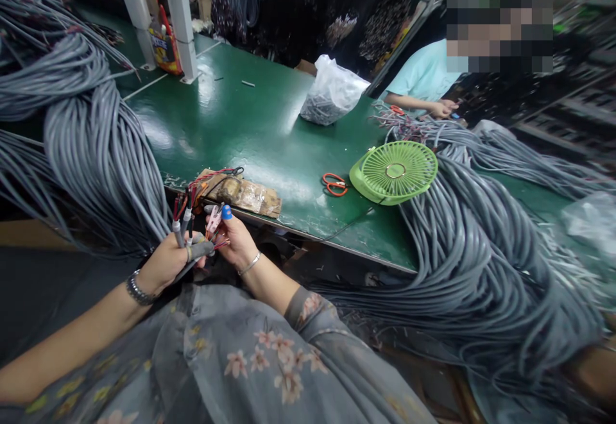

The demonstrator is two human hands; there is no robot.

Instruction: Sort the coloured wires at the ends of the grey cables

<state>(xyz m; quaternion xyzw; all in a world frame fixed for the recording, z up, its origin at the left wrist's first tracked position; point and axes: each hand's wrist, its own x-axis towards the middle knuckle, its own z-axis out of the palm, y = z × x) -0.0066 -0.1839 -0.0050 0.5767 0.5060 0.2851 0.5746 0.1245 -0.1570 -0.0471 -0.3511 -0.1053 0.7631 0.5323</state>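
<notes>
My left hand (174, 258) is closed around several grey cables (178, 234), whose ends point up with red and dark inner wires showing. Grey covering wraps some of its fingers. Close beside it, my right hand (239, 244) pinches at thin reddish wires (221, 242) that stick out between the two hands. A blue finger cot (226, 212) covers one of its fingertips. Next to that is a small pinkish-white patterned piece (213, 220); whether it is held or worn is unclear. Just beyond my hands, a tape-wrapped cardboard block (253, 197) lies at the table's edge with red and black wires on it.
Thick grey cable bundles hang over the green table (231, 122) at left (103, 148) and right (462, 238). Orange-handled scissors (334, 184) lie beside a green fan (397, 170). Farther back are a white plastic bag (332, 93), white posts (185, 39) and a co-worker (426, 74).
</notes>
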